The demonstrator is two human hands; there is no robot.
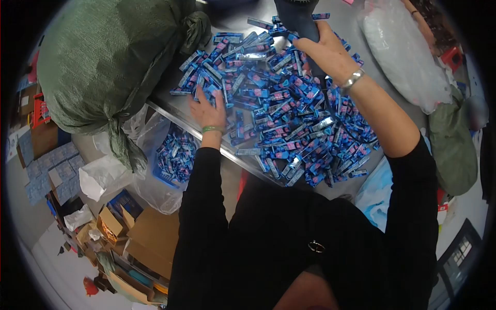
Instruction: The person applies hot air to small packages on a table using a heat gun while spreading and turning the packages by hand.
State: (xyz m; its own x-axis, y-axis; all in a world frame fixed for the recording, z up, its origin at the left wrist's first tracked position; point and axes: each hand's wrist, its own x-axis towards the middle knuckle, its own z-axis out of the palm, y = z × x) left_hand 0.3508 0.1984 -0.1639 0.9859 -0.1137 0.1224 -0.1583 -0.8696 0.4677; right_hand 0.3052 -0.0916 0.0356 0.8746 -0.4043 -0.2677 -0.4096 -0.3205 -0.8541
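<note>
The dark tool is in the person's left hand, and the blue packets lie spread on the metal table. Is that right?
The side is wrong: the head view shows the dark tool in the right hand. The blue packets do lie spread on the metal table.

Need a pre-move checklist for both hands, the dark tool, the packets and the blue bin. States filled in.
1. Right hand has a grip on the dark tool: ok.
2. Dark tool switched on or off: cannot tell, no switch readable.
3. Left hand apart from the dark tool: ok, it is at the left edge of the heap.
4. Packets in a single layer: not ok, heaped and overlapping.
5. Room left in the blue bin: cannot tell, packets inside, depth hidden.
</note>
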